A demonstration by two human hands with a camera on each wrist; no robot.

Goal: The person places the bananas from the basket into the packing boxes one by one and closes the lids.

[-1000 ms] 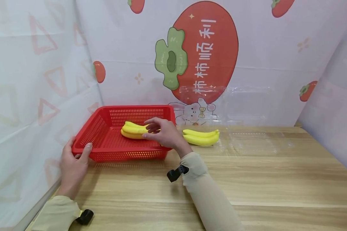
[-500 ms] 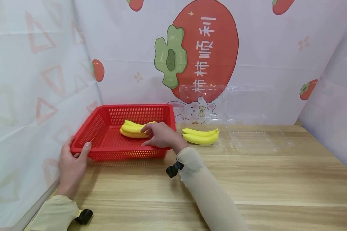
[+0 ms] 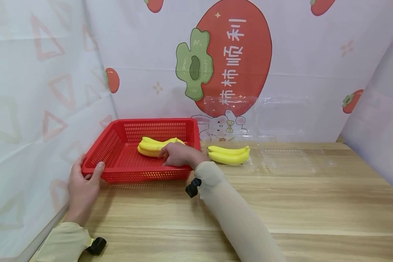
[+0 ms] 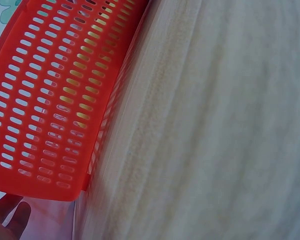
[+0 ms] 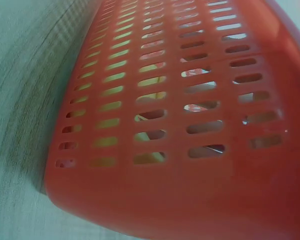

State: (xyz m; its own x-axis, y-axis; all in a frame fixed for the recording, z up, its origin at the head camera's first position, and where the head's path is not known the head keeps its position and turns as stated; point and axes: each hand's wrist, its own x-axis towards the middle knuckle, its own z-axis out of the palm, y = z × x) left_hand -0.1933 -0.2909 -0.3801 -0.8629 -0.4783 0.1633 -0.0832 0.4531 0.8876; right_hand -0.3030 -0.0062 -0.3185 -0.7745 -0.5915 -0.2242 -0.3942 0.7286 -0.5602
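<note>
And here's the red basket (image 3: 141, 170), sitting on the worktop (image 3: 170, 218) with a bunch of bananas (image 3: 150, 146) inside it, toward its right half! The left hand (image 3: 84, 187) has the basket firmly by its near left corner, thumb hooked over the rim. Over on the other side, the right hand (image 3: 178, 153) dips in across the basket's near right corner, fingers bent down at the near side of that fruit; whether they grip it or only touch it, I cannot tell. The left wrist view catches yellow through the basket's slotted wall, and the right wrist view picks up yellow through the slots too, the hand itself out of sight there. Just right of the basket, look, a second bunch (image 3: 228, 155) lies near clear plastic packaging (image 3: 283, 150); in it or in front of it, the see-through plastic makes that hard to call. And behind the basket hangs a pale backdrop (image 3: 137, 36) printed with big red fruit!
</note>
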